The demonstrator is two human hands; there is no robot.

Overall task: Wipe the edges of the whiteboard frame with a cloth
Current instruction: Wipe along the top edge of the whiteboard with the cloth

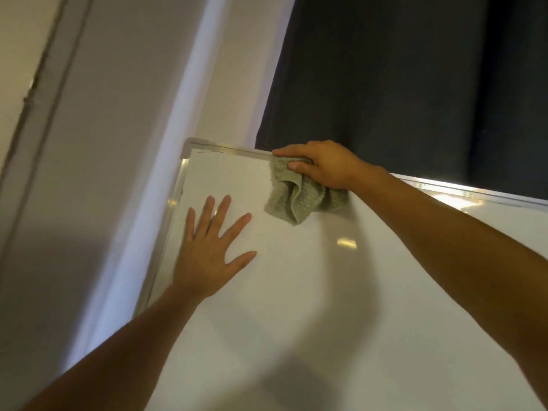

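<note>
While left hand (207,256) lies flat, right hand (323,166) gripping cloth (296,197) on top frame edge (234,151).

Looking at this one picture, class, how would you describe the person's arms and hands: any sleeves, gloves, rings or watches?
Both forearms are bare up to the picture's edge, with no sleeves in view. The left hand and right hand wear no gloves, and no rings, watch or bracelet show.
</note>
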